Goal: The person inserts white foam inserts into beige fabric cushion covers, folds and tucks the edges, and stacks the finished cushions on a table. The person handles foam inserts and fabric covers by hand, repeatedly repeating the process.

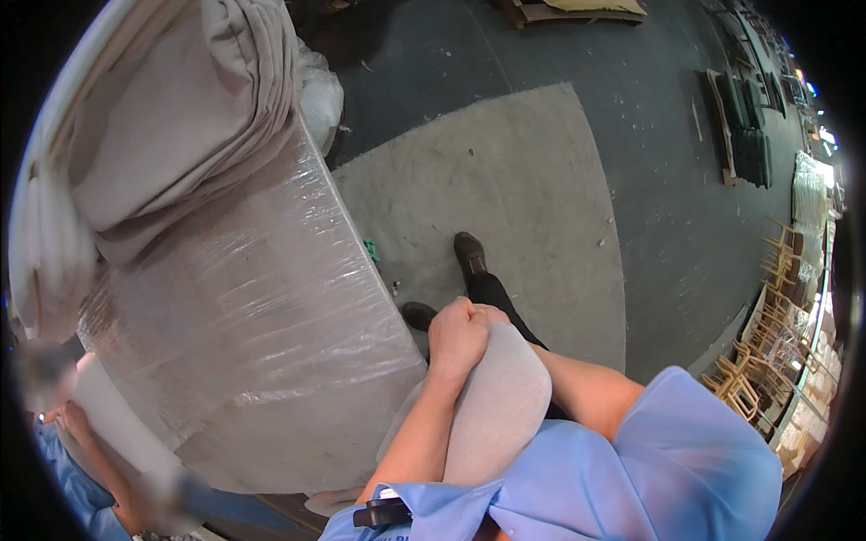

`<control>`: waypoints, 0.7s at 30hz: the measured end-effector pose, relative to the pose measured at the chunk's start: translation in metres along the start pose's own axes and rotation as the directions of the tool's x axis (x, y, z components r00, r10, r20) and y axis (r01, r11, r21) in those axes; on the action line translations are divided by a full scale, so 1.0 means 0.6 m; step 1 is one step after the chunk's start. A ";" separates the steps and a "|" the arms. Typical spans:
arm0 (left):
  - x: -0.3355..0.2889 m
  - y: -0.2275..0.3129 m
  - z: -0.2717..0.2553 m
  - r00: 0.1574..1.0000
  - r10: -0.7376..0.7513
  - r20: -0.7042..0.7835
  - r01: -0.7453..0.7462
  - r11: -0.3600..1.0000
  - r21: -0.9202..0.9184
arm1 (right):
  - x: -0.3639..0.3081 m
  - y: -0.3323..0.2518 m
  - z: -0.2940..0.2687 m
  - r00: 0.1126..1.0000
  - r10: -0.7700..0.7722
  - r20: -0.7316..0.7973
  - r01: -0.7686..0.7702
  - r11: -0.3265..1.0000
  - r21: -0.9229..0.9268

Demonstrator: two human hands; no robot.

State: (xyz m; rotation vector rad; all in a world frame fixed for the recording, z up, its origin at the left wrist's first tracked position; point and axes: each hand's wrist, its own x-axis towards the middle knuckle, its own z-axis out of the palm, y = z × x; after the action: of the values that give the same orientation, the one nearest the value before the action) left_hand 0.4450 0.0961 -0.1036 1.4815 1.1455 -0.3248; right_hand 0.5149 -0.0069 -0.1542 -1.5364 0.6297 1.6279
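Against my body rests a light beige fabric-covered cushion (499,397), its rounded side facing up between my forearms. My left hand (457,335) is closed at the cushion's far end, knuckles up. Right beside it, my right hand (490,315) is closed on the same end, partly hidden behind the left. Their fingertips and the edge they grip cannot be seen. Left of my hands stands a table (271,325) wrapped in clear plastic film. A folded pile of beige fabric (171,135) lies on its far part.
A grey mat (532,180) lies on the dark floor under my feet. At the left edge another person (86,451) in blue works at the table's far side. Wooden chair frames (740,374) and stacked dark green cushions (750,131) stand to the right. A clear plastic bag (320,99) sits beyond the table.
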 end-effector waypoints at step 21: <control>-0.031 0.006 -0.022 0.968 -0.214 0.129 0.243 0.924 -0.295 | -0.018 0.052 -0.012 0.850 -0.489 -0.196 0.509 0.858 0.066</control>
State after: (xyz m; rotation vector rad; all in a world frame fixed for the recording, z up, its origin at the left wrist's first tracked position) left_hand 0.4337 0.0998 -0.0838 1.0497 1.2335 -0.3542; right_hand 0.4933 -0.0327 -0.1499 -1.6007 0.3589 1.0526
